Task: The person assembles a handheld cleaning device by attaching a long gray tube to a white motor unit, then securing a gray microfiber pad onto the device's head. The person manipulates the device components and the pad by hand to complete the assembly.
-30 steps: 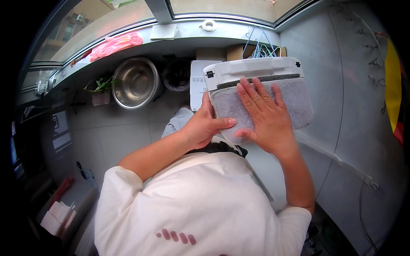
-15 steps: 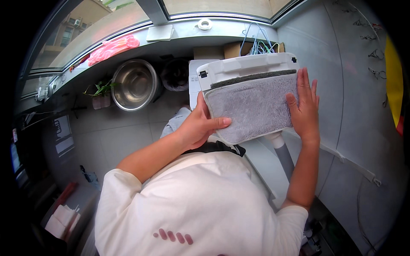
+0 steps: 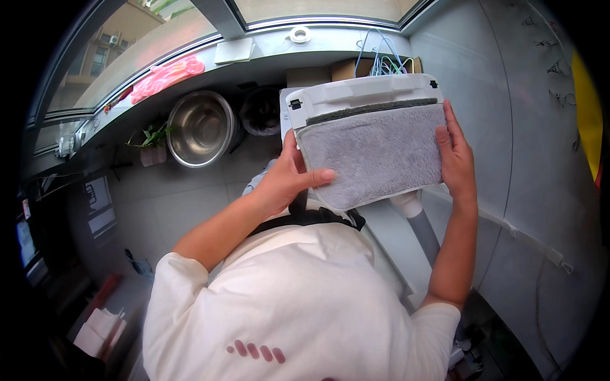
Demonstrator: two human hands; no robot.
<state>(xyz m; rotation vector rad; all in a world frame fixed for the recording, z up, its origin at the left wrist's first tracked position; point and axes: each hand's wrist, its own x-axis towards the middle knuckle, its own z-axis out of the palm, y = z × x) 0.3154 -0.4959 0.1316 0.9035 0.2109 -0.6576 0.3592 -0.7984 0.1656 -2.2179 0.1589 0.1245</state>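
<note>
1. A person in a white shirt (image 3: 298, 305) is holding a flat white mop head (image 3: 365, 95) up in front of the chest, with a grey cloth pad (image 3: 372, 152) lying across its face.
2. The left hand (image 3: 286, 181) is gripping the left edge of the pad: the thumb is lying flat on the grey cloth, while the other fingers are going behind the mop head and cannot be seen.
3. The right hand (image 3: 456, 155) is pressing against the right edge of the pad, its fingers (image 3: 450, 120) lying straight and close together along the cloth and reaching up to the white plastic.
4. The pad is covering most of the mop head; a white strip is showing bare above it, and the pad's lower edge is hanging just past the plastic.
5. A grey pole (image 3: 422, 225) is running down from behind the pad's lower edge, between the two arms.
6. Behind the mop head, a steel bowl (image 3: 200, 127) is sitting below the window ledge (image 3: 267, 47), beside a dark pot (image 3: 260, 111).
7. A small green plant (image 3: 152, 136) is standing just left of the bowl.
8. A pink cloth (image 3: 165, 76), a white roll of tape (image 3: 300, 34) and a bundle of cables (image 3: 381, 60) are resting along the ledge.
</note>
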